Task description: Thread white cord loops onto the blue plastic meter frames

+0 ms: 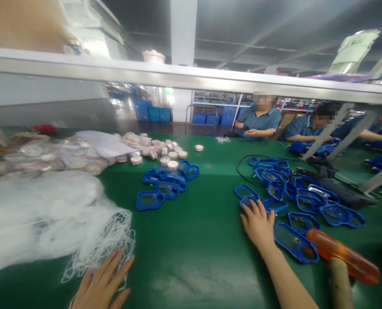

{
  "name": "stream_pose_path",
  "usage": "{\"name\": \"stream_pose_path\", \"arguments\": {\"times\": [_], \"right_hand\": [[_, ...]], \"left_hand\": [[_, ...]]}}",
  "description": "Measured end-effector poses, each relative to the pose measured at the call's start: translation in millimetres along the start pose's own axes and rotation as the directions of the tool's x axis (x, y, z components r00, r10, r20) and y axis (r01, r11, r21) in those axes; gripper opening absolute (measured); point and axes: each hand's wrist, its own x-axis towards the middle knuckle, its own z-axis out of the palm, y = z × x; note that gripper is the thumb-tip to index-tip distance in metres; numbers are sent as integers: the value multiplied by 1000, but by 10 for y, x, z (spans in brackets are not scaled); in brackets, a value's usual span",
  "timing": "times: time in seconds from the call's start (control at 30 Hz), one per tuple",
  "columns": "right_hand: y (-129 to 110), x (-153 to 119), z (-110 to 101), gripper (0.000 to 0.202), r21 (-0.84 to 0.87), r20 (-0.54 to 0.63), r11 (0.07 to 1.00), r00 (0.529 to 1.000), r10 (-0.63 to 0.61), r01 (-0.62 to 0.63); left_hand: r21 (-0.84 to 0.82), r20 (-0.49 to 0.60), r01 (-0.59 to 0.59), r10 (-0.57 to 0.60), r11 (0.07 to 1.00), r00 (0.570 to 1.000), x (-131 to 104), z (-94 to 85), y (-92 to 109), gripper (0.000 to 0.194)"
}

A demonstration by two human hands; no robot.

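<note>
My left hand (105,281) is at the lower left with its fingers spread. Its fingertips lie over the loose ends of a bundle of white strings (108,234), not closed around them. Farther right, my right hand (259,225) reaches forward, fingers apart and palm down. Its fingertips overlap a blue plastic frame (246,201) at the near left edge of a pile of similar frames (274,176); whether they press on it I cannot tell. Another blue frame (296,242) lies just right of that wrist. A smaller group of blue frames (150,200) sits mid-table.
An orange-headed mallet (342,255) lies at the lower right, beside a dark power tool (345,191) with a cable. Small round pale reels (173,155) and bagged ones (65,156) cover the back left. A metal bar (191,75) crosses overhead. Co-workers (258,118) sit beyond the green table (184,249).
</note>
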Motion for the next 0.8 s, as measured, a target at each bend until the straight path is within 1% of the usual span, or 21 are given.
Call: {"name": "stream_pose_path", "arguments": {"times": [0.03,0.1,0.13,0.17,0.23,0.3,0.33,0.4,0.43,0.5,0.57,0.67,0.73,0.8], "right_hand": [[-86,36,-24,36,44,-16,999,1000,-19,19],[-394,102,-94,37,190,-11,974,992,-124,124],[-601,135,-133,38,275,0,942,980,-199,191],[-829,172,-170,39,360,16,896,958,-285,261],[-1300,269,-223,42,414,8,838,919,-393,355],[-1726,403,-232,47,447,-12,797,894,-448,406],[-1904,481,-220,50,459,-20,785,888,-459,416],[-2179,640,-178,52,478,-24,778,891,-454,409],[-2274,710,-154,51,486,-21,777,894,-447,400],[-2375,815,-119,44,501,-15,777,901,-433,382],[-2362,858,-110,35,518,-12,772,906,-423,368],[-2163,813,-145,33,556,-7,763,920,-393,330],[-1978,733,-183,33,587,2,756,933,-361,291],[-1826,631,-212,31,621,20,741,939,-342,257]], "left_hand": [[-8,0,6,-6,1000,1000,49,-38,32,50],[-16,-27,13,-13,1000,1000,146,-114,97,49],[-20,-33,10,-11,1000,999,190,-146,122,49],[-26,-30,6,-7,1000,1000,230,-174,140,49],[-40,2,1,-1,999,1000,294,-213,157,49],[-54,26,13,-12,998,1000,339,-233,163,49],[-59,29,22,-21,998,999,355,-237,167,49],[-69,23,47,-46,996,999,381,-243,180,49],[-75,19,61,-60,995,998,392,-248,189,48],[-88,17,89,-88,992,996,411,-266,209,48],[-107,19,110,-108,988,994,430,-296,224,48],[-135,35,123,-120,983,992,470,-339,228,48],[-158,37,127,-123,979,992,514,-349,223,48],[-202,16,124,-123,972,992,574,-338,223,48]]}}
